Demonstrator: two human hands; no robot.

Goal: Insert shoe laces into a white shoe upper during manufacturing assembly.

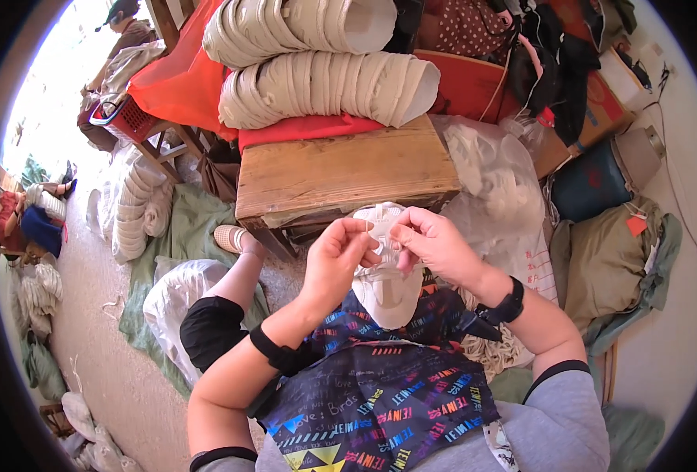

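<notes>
A white shoe upper (386,303) rests on the printed dark apron (396,393) over my lap, its toe toward me. Over the upper's far part, both of my hands are raised close together. My left hand (339,256) is closed in a pinch, with what looks like the end of a thin white shoelace at its fingertips. Just to its right, my right hand (437,242) pinches too, thumb against forefinger, apparently on the same lace. The fingers partly cover the lace and the eyelet area.
Ahead stands a wooden bench (348,169) with two stacked rows of nested shoe uppers (325,86). A clear plastic bag (494,181) of white pieces sits to its right. Loose laces (496,346) lie by my right side. Other people (120,59) sit at the far left.
</notes>
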